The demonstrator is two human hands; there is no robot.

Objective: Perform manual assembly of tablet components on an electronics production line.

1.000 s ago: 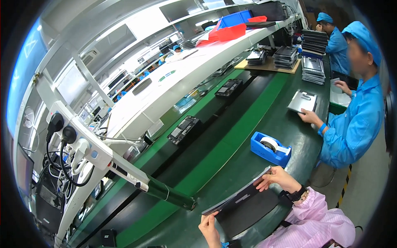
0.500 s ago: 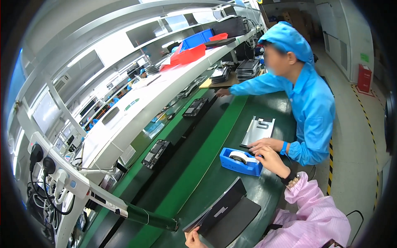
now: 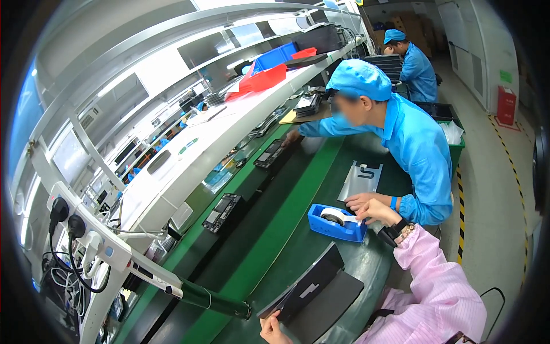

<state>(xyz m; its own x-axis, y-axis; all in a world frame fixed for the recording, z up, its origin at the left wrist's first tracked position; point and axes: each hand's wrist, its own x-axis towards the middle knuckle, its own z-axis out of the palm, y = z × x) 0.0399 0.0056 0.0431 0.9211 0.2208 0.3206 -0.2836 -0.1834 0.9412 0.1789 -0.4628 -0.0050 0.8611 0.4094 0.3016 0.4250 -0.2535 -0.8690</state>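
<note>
At the bottom, my left hand [image 3: 275, 330] pinches the edge of a thin black folding cover [image 3: 339, 299] with a pale mark inside; one half stands tilted up, the other lies on the bench. To the right, my right hand [image 3: 380, 213], below a pink sleeve and dark wristband, is closed at the end of the white tape [image 3: 349, 219] coming off the blue tape dispenser [image 3: 337, 229]. The dispenser stands on the green bench just beyond the cover.
Beside my right hand a co-worker in blue [image 3: 409, 152] leans across, one hand at an opened device [image 3: 270, 153]. A second opened device [image 3: 222, 212] lies on the green belt [image 3: 269, 229]. A silver panel [image 3: 361, 180] rests near the co-worker. A post [image 3: 212, 300] crosses lower left.
The co-worker leans further over the belt, the reaching hand now at the far opened device. Another person in blue shows behind. My right hand stays at the tape; my left keeps the cover.
</note>
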